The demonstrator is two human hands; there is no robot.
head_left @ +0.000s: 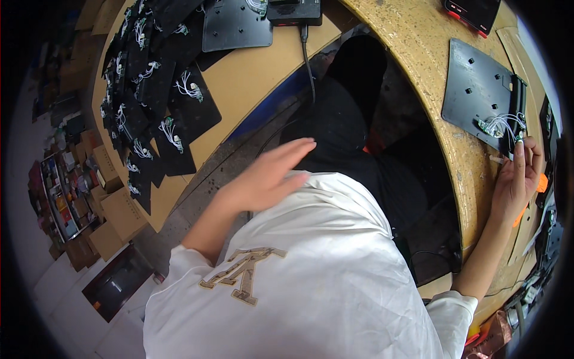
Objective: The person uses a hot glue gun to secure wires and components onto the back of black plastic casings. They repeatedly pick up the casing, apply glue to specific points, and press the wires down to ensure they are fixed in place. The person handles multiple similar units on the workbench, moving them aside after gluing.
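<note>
My left hand (272,170) hovers over my lap, slightly blurred. Its fingers are stretched out and nothing is in them. At the right side, on the worn wooden bench (427,78), lies a black plate (469,99) with small black posts. A bundle of white wires (501,124) runs from its lower edge to a small green circuit board (519,137). My right hand (519,182) pinches that board between thumb and fingertips, which partly cover it.
Many black plates with white wires (170,134) are piled on a cardboard-topped table (209,143) at the left. A black box (294,12) with a cable stands beyond. A phone-like screen (475,11) is at the far right. Orange-handled tool (542,183) lies beside my right hand.
</note>
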